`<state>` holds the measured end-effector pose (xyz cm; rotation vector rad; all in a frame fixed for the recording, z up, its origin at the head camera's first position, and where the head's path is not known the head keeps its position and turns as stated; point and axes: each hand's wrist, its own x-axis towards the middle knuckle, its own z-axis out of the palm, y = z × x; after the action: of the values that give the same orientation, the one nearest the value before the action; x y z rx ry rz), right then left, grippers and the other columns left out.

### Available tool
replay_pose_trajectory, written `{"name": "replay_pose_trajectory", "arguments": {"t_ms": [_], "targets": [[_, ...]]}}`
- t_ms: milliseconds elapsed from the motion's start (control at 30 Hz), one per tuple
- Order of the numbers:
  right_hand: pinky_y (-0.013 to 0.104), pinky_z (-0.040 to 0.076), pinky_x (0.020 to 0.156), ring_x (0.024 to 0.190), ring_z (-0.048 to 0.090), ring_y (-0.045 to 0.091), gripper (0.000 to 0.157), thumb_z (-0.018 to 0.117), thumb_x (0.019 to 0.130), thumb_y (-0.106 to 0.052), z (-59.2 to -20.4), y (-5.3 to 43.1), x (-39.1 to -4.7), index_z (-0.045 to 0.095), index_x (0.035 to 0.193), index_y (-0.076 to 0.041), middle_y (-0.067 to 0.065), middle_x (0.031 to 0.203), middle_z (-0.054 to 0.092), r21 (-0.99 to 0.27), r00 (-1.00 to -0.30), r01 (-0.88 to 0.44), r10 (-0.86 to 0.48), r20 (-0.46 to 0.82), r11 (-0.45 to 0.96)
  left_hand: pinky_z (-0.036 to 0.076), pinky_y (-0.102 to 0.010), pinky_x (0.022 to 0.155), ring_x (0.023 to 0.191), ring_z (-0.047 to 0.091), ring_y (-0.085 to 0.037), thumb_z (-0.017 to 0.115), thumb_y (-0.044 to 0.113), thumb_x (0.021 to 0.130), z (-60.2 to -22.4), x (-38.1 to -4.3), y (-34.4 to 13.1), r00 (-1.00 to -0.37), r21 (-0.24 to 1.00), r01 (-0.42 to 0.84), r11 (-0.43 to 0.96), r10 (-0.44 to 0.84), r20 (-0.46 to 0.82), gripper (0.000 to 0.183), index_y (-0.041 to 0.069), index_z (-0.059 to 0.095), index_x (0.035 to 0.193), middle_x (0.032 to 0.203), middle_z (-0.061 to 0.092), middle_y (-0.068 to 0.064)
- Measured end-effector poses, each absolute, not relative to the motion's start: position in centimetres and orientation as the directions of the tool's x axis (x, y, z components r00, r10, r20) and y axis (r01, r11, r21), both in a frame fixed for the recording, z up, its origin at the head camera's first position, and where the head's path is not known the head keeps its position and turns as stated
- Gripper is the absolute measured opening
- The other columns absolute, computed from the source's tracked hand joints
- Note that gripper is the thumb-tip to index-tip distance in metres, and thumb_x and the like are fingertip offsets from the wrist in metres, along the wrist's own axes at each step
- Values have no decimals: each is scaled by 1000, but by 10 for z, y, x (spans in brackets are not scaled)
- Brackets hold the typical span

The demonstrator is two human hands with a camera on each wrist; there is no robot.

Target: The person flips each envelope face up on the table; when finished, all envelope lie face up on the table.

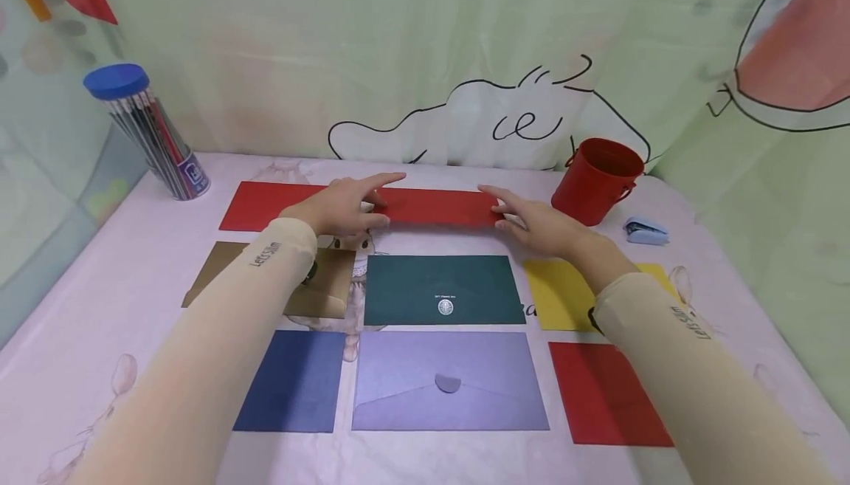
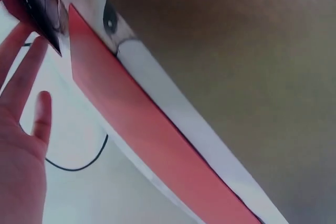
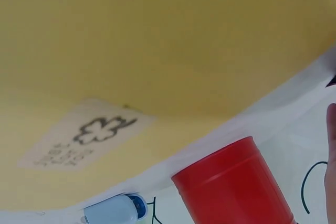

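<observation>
Two red envelopes lie end to end along the back of the table. My left hand (image 1: pixel 341 204) reaches over where they meet, between the left red envelope (image 1: pixel 268 204) and the middle red envelope (image 1: pixel 432 207). Its fingers are extended and the thumb stands apart. In the left wrist view, the fingers (image 2: pixel 23 72) are right at the near corner of a red piece with a dark, shaded face. My right hand (image 1: pixel 538 223) is at the right end of the middle red envelope, fingers loosely extended over its edge. The right wrist view shows little of this hand.
Nearer lie a brown envelope (image 1: pixel 332 282), a dark green envelope (image 1: pixel 445 286), a yellow envelope (image 1: pixel 558 293), a blue one (image 1: pixel 299 382), a lilac one (image 1: pixel 451 404) and another red one (image 1: pixel 604 396). A red bucket (image 1: pixel 587 190), blue stapler (image 1: pixel 645 232) and pencil tub (image 1: pixel 159 131) stand around.
</observation>
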<state>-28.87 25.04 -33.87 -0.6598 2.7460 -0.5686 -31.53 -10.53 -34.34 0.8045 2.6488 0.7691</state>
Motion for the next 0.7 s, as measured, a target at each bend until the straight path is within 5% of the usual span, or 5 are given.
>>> {"name": "replay_pose_trajectory", "arguments": {"t_ms": [167,333,533,700], "targets": [[60,44,100,131,49,40,68,53,105,-23,-331,251,-286,17,161,-36,17,143,55,-435,-902,-361,-428,-63,825,48,-47,95,113,58,-19,60,36,99,-340,-315,-109,-852,578,438,689,523,22,71,50,21,157,127,65,0],[58,49,95,121,57,38,60,50,107,-29,-328,247,-286,22,160,-37,18,134,61,-442,-937,-332,-346,51,833,52,-45,93,103,64,-20,54,37,104,-340,-317,-104,-859,539,489,686,485,164,64,41,22,159,124,65,-5],[53,52,92,113,61,33,69,61,102,-19,-330,240,-289,25,159,-34,15,124,66,-455,-943,-331,-304,133,827,51,-34,65,59,54,-23,53,28,106,-341,-316,-95,-859,530,506,680,449,245,64,38,20,160,87,63,-8],[53,55,85,111,61,35,77,65,99,-19,-327,238,-291,21,159,-38,16,120,66,-473,-952,-307,-271,146,826,52,-32,63,61,56,-20,58,22,104,-341,-315,-93,-859,511,511,691,438,267,72,43,16,159,84,62,-5]]}}
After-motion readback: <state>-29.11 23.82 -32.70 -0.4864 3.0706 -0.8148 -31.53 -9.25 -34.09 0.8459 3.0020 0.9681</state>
